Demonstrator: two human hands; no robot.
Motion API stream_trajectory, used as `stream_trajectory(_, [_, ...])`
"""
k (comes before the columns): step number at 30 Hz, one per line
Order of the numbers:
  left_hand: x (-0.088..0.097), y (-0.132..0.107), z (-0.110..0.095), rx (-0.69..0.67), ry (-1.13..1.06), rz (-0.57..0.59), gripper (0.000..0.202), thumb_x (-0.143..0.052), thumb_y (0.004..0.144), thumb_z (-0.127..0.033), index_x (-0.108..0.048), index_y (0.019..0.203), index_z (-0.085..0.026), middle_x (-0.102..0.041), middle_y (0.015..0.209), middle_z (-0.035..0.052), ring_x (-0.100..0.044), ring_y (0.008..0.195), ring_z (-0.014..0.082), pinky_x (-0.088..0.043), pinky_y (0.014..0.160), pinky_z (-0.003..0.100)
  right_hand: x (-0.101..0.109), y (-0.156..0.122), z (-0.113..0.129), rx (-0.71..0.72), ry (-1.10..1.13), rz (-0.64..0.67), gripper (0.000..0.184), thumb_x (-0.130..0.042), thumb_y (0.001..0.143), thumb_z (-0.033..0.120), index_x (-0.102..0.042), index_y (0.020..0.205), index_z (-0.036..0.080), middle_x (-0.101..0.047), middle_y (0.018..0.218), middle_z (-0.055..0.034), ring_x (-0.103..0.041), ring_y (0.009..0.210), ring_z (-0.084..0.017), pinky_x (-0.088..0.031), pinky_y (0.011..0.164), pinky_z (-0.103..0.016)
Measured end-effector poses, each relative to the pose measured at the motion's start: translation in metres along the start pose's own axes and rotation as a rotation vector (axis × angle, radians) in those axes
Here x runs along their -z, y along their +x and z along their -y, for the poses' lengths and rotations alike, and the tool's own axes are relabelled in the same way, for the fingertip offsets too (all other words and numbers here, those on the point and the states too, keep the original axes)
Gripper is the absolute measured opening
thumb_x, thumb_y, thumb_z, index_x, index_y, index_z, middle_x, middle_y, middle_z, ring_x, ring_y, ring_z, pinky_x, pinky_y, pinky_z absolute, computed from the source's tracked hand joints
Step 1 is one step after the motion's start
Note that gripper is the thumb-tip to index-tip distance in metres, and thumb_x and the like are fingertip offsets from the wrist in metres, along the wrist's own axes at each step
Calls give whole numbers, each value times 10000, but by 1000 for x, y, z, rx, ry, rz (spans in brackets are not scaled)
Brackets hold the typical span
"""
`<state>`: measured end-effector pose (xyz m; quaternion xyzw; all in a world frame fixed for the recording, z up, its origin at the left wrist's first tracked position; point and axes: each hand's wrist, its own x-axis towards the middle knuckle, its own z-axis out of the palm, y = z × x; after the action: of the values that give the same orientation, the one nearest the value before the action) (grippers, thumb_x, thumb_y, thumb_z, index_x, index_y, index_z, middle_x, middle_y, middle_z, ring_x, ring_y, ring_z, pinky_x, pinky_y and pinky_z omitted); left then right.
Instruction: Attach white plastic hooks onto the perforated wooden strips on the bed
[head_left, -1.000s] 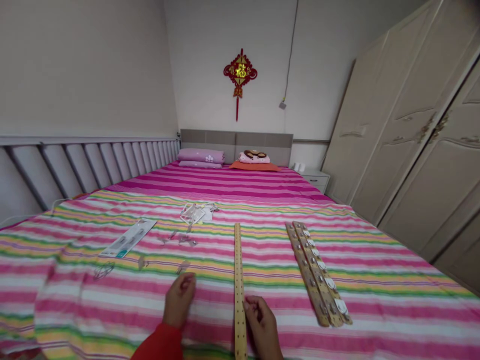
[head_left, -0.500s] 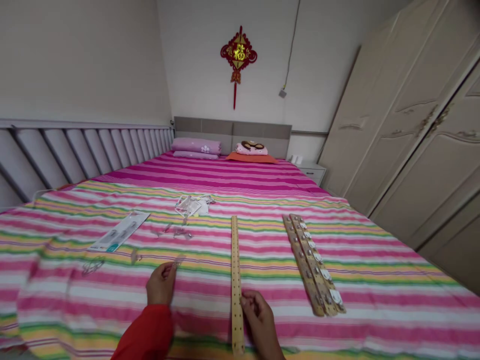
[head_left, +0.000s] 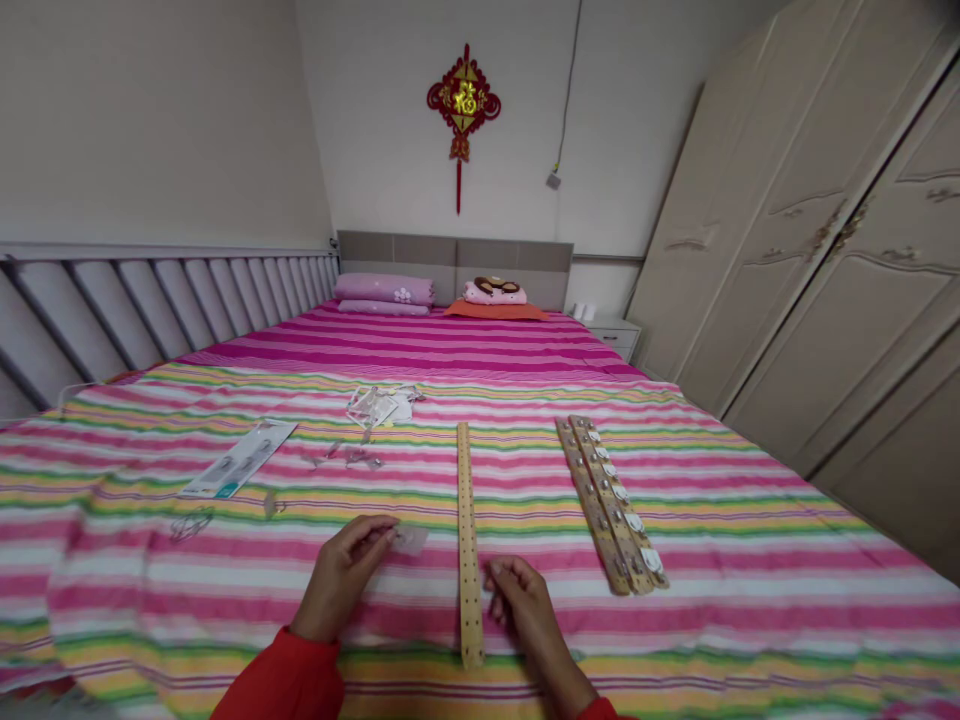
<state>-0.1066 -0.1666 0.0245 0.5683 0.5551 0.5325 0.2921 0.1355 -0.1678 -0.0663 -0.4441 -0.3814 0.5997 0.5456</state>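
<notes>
My left hand is closed in a pinch on a small clear plastic piece, which sticks out to the right from the fingertips. A long wooden strip with rows of small dark holes lies lengthwise on the striped cloth, just right of that piece. On the strip's other side is my right hand, its fingers curled in close by the edge. A narrow gap shows between them and the wood; whether they hold anything is hidden. Loose clear pieces lie scattered beyond my left hand.
Wooden strips with metal and white fittings lie at the right. Left are a blister pack, a tangle of thin rings and a single clear hook. Farther back sits a pile of opened packaging on the bed cloth.
My left hand has moved right with the clear piece, close to the wooden strip. My right hand has come slightly off the strip's edge. The view has shifted a little.
</notes>
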Motion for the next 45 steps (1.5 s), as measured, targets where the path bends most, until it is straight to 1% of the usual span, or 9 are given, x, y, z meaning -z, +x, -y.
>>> stream_trajectory(9, [-26, -22, -30, -173, 147, 412, 237, -553, 772, -383, -718, 828, -224, -674, 849, 84, -613, 807, 198, -500, 700, 290, -29, -34, 50, -23, -33, 150, 430, -732, 619, 552, -621, 725, 151, -519, 436, 57, -430, 366, -60, -307, 366, -167])
stream_trajectory(14, [-37, -30, -31, -155, 165, 254, 226, -560, 760, -386, -696, 808, -212, -664, 835, 71, -612, 737, 177, -494, 639, 272, -31, -45, 50, -40, 6, 121, 478, -749, 576, 569, -615, 771, 154, -560, 506, 52, -434, 359, -48, -315, 357, -164])
stream_trajectory(19, [-52, -47, -24, -17, 73, 19, 260, -611, 702, -433, -662, 790, -194, -659, 748, 48, -620, 681, 173, -511, 628, 274, -31, -53, 36, 5, 55, 77, 471, -805, 521, 515, -597, 743, 156, -561, 515, 57, -441, 352, -48, -327, 364, -176])
stream_trajectory(22, [-64, -58, -23, 41, 39, -37, 277, -626, 672, -460, -644, 753, -195, -645, 686, 34, -604, 627, 168, -510, 591, 274, -35, -55, 31, 16, 73, 56, 436, -803, 544, 492, -586, 727, 161, -556, 476, 55, -438, 347, -58, -331, 368, -186])
stream_trajectory(27, [-78, -71, -24, 5, 60, -11, 220, -610, 697, -429, -630, 711, -210, -632, 664, 27, -599, 603, 164, -505, 573, 272, -39, -55, 34, 37, 62, 4, 444, -768, 572, 535, -586, 725, 160, -549, 434, 48, -452, 349, -76, -343, 370, -193])
stream_trajectory(32, [-81, -79, -26, 34, 33, 43, 230, -638, 692, -433, -635, 714, -204, -632, 654, 23, -592, 568, 152, -494, 536, 255, -35, -53, 36, 76, 35, -20, 410, -731, 620, 543, -599, 685, 160, -521, 411, 55, -431, 354, -71, -338, 376, -191])
stream_trajectory(35, [-77, -78, -29, 99, -43, 96, 261, -642, 691, -451, -637, 737, -194, -645, 652, 19, -593, 566, 145, -490, 529, 244, -29, -47, 38, 43, 43, 0, 414, -728, 616, 548, -591, 670, 162, -517, 402, 59, -429, 348, -69, -332, 372, -184])
stream_trajectory(40, [-70, -67, -22, 257, -206, 120, 335, -647, 656, -492, -646, 754, -172, -685, 728, 32, -633, 701, 169, -506, 647, 263, -19, -37, 45, -4, 24, 109, 386, -750, 604, 505, -590, 634, 155, -523, 373, 60, -411, 326, -56, -302, 370, -173])
stream_trajectory(45, [-75, -66, -3, 475, -313, 246, 411, -717, 553, -494, -635, 756, -146, -665, 645, 24, -605, 588, 142, -495, 582, 270, -14, -32, 41, -126, -25, 167, 364, -778, 562, 467, -602, 599, 151, -526, 351, 57, -403, 307, -57, -277, 350, -173])
